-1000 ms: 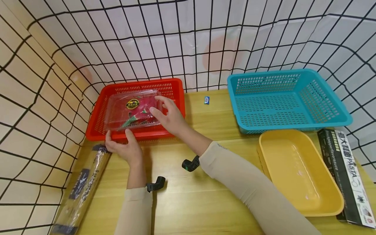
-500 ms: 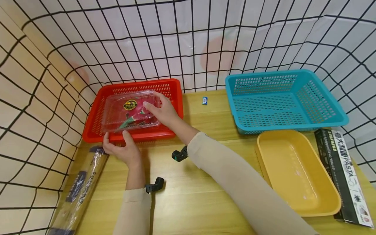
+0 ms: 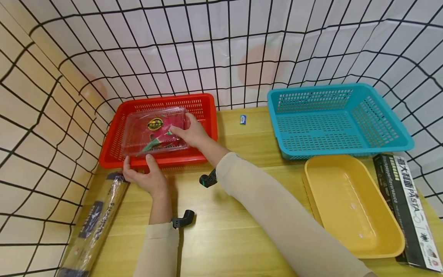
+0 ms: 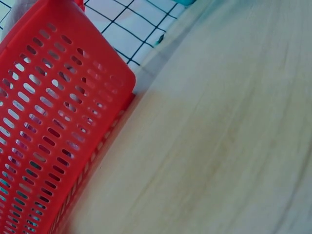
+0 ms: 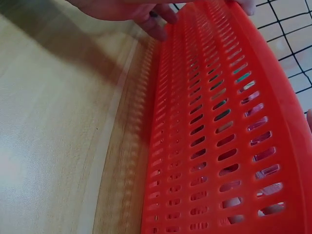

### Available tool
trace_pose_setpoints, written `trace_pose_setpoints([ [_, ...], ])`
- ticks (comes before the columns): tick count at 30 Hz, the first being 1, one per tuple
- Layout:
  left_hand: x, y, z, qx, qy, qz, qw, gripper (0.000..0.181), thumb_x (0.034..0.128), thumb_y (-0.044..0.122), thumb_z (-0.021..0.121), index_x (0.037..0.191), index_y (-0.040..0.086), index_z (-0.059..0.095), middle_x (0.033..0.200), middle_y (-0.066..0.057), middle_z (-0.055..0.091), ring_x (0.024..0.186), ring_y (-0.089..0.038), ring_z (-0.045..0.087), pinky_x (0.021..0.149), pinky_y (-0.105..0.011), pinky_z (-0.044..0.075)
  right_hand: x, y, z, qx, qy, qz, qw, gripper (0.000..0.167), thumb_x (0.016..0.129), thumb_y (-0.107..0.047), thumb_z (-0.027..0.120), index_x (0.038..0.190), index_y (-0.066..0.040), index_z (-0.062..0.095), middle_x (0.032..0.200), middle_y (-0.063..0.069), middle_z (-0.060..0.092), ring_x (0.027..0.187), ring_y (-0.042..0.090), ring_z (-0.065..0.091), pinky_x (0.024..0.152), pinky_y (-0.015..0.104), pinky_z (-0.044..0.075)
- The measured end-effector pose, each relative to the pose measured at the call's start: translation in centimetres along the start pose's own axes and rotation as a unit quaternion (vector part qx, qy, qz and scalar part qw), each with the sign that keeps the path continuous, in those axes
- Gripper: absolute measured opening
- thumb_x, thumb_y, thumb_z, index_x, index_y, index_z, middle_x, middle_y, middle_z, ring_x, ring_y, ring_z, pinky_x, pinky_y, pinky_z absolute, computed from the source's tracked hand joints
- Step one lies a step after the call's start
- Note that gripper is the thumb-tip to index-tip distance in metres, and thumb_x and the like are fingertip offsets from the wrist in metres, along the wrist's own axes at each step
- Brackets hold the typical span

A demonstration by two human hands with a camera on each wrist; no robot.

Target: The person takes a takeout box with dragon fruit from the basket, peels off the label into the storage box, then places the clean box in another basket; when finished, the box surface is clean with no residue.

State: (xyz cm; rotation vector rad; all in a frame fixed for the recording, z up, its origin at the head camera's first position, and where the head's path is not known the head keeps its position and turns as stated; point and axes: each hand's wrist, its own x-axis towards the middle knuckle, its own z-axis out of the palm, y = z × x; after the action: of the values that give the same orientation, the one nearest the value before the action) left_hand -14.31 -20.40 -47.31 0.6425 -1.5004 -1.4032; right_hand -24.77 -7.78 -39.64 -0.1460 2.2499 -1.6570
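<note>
A clear plastic box [image 3: 136, 132] with a round black-and-yellow label and dark pink and green contents lies in the red basket [image 3: 205, 156]. My right hand [image 3: 199, 134] grips the box's right end, thumb on the lid and fingers at the far side. My left hand [image 3: 147, 179] is at the basket's front rim by the box's near left corner, thumb and a finger raised to the rim. In the right wrist view, fingers of the left hand [image 5: 129, 9] hang outside the basket's perforated wall [image 5: 209, 117]. The left wrist view shows the basket wall [image 4: 53, 112] but no hand.
A tiny blue packet [image 3: 243, 119] lies between the red basket and a teal basket [image 3: 318, 150]. Nearer are a yellow tray [image 3: 346, 200] and a black-and-white pasta box [image 3: 408, 211]. A long clear package [image 3: 100, 223] lies front left. Black wire mesh [image 3: 221, 67] borders the table.
My right hand has moved slightly left and closed in on the box's right end, its thumb further onto the lid. My left hand and the box look nearly unmoved.
</note>
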Motion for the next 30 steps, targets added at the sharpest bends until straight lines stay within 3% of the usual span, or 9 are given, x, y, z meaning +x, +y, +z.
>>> trace_pose_setpoints([
  [6,-0.1,0.5,0.3,-0.006,0.006,0.006,0.9999,0.057,0.0925,0.013,0.070,0.141,0.003,0.042,0.151,-0.015,0.033,0.144,-0.022,0.031,0.122,-0.036,0.024,-0.1,-0.1,-0.1,-0.009,-0.012,0.025,0.9996,0.077,0.095,-0.044,0.069,0.157,-0.020,0.031,0.147,0.008,0.055,0.129,0.026,0.056,0.111,0.043,0.049],
  [14,-1.3,3.7,0.3,-0.032,0.009,0.003,0.9995,0.052,0.0921,0.007,0.067,0.138,0.001,0.043,0.149,-0.019,0.033,0.143,-0.027,0.031,0.122,-0.037,0.023,-0.4,0.0,0.0,-0.035,-0.018,0.026,0.9989,0.067,0.099,-0.041,0.065,0.153,-0.013,0.037,0.139,0.011,0.059,0.118,0.026,0.059,0.109,0.041,0.051],
  [21,-1.3,3.8,0.2,-0.021,0.004,0.006,0.9998,0.053,0.0938,0.008,0.067,0.139,-0.002,0.042,0.150,-0.021,0.033,0.143,-0.027,0.031,0.124,-0.040,0.023,-0.2,0.2,0.1,-0.049,-0.011,0.020,0.9985,0.063,0.099,-0.040,0.066,0.149,-0.010,0.042,0.137,0.011,0.061,0.116,0.026,0.059,0.108,0.041,0.051],
  [30,-1.3,3.8,0.1,-0.013,-0.003,-0.014,0.9998,0.054,0.0949,0.009,0.066,0.141,0.000,0.041,0.151,-0.017,0.031,0.145,-0.025,0.030,0.125,-0.039,0.024,0.0,0.3,0.2,-0.042,-0.010,0.028,0.9987,0.061,0.098,-0.039,0.067,0.147,-0.011,0.043,0.129,0.010,0.064,0.108,0.024,0.060,0.102,0.038,0.054],
])
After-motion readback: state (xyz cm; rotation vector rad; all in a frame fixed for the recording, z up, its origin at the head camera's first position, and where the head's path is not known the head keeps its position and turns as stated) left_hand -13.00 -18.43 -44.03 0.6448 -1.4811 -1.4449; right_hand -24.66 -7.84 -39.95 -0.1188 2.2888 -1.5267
